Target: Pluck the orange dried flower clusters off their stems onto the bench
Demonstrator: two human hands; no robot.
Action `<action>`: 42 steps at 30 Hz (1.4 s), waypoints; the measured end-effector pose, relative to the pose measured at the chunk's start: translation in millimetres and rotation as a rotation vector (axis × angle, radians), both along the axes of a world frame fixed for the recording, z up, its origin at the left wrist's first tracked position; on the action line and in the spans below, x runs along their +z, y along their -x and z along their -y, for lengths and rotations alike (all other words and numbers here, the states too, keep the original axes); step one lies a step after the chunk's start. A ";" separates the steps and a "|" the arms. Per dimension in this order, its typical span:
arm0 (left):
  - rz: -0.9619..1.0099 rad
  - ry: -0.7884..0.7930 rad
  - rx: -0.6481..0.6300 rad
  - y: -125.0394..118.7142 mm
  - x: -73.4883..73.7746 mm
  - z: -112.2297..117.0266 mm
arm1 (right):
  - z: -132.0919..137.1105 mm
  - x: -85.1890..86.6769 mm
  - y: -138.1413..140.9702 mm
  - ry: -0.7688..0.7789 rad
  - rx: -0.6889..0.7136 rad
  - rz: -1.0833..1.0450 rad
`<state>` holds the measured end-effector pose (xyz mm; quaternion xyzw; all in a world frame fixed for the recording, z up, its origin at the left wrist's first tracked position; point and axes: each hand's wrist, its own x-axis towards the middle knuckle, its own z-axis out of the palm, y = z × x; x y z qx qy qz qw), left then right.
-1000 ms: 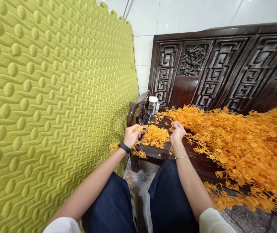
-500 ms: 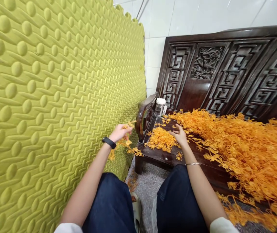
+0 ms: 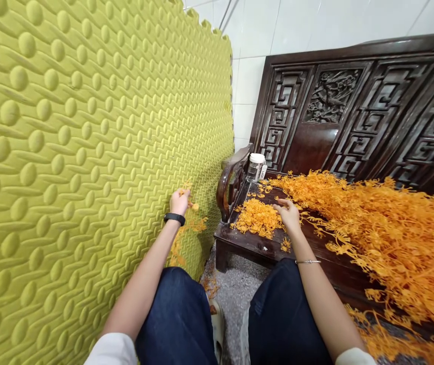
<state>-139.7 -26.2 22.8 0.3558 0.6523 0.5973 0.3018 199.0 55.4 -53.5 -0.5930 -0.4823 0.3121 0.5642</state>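
My left hand (image 3: pixel 179 202) is closed on a small orange plastic sprig (image 3: pixel 193 206) and holds it against the green studded foam panel (image 3: pixel 87 152). Several orange pieces (image 3: pixel 186 230) stick out of the panel just below that hand. My right hand (image 3: pixel 288 214) rests on the dark wooden bench (image 3: pixel 257 246), fingers curled at the edge of a small heap of orange bits (image 3: pixel 257 217). A black band circles my left wrist and a thin bracelet my right.
A big pile of orange plastic branches (image 3: pixel 384 228) covers the bench to the right and spills toward the floor. A clear jar with a white lid (image 3: pixel 255 167) stands by the carved armrest (image 3: pixel 232 175). Speckled floor (image 3: pixel 232 289) shows between my knees.
My left hand left the bench heap with an orange sprig and moved left and up onto the green panel. My right hand stayed at the heap. The view shifted left.
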 end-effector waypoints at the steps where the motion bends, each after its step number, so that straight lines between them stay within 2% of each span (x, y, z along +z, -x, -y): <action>1: -0.019 -0.031 0.036 -0.4 0.2 -0.9 | 1.3 0.7 -1.1 0.003 -0.023 0.008; 3: -0.077 -0.152 0.115 -3.1 2.6 -1.9 | 3.9 2.2 -3.7 -0.005 -0.060 0.013; 6: -0.155 -0.485 0.187 -13.6 13.6 2.2 | 9.0 5.7 -4.9 0.020 -0.053 0.008; 8: -0.103 -0.668 0.111 -23.8 24.2 9.3 | 14.5 10.5 -1.0 0.034 -0.017 0.005; 9: -0.028 -0.689 0.010 -29.3 29.5 13.8 | 18.1 14.1 2.8 0.015 0.021 -0.006; 12: 0.224 -0.558 -0.373 -45.3 40.8 26.7 | 33.4 29.1 20.7 -0.120 0.208 -0.087; 16: 0.328 -0.373 -0.705 -65.9 39.8 33.6 | 62.2 53.0 49.5 -0.238 0.461 -0.165; 19: 0.345 -0.323 -0.786 -81.8 29.7 30.4 | 82.4 64.3 64.7 -0.165 0.733 -0.127; 21: 0.372 -0.344 -0.745 -90.4 21.7 25.9 | 91.3 66.8 70.3 -0.091 0.803 -0.071; 23: 0.393 -0.333 -0.684 -96.3 14.3 20.4 | 95.6 66.8 73.2 -0.081 0.743 -0.041; 25: 0.392 -0.292 -0.640 -100.2 7.4 15.0 | 96.4 65.9 74.5 -0.135 0.651 -0.048; 29: 0.324 -0.252 -0.662 -107.3 -3.2 8.8 | 92.8 62.8 75.5 -0.133 0.608 -0.037; 33: 0.118 -0.295 -0.673 -114.0 -6.0 11.2 | 86.7 57.4 71.6 -0.088 0.570 -0.004; 36: -0.010 -0.272 -0.619 -117.9 -6.4 13.5 | 82.4 54.6 65.6 -0.151 0.520 -0.043; 39: 0.116 -0.151 -0.691 -119.5 -8.8 12.5 | 79.3 53.3 61.4 -0.177 0.451 -0.070; 42: 0.247 -0.019 -0.833 -117.9 -11.0 10.2 | 76.5 52.2 60.6 -0.094 0.458 -0.082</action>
